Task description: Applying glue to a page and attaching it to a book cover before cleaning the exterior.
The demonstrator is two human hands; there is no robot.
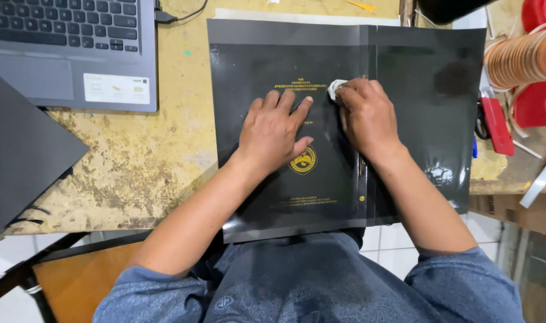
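A glossy black book cover (255, 72) with gold lettering and a round gold emblem (303, 161) lies opened flat on the worn wooden table (141, 155). My left hand (274, 128) presses flat on the cover's front panel, fingers spread, just above the emblem. My right hand (365, 113) is closed around a small white cloth wad (335, 87), pressing it onto the cover near the spine fold. The cover's right panel (431, 101) is bare and shiny.
A grey laptop (75, 48) sits at the top left. A dark sheet (21, 149) overlaps the table's left edge. At the right are a spool of tan cord (518, 57), red plastic items (539, 101) and a red-handled tool (497, 125).
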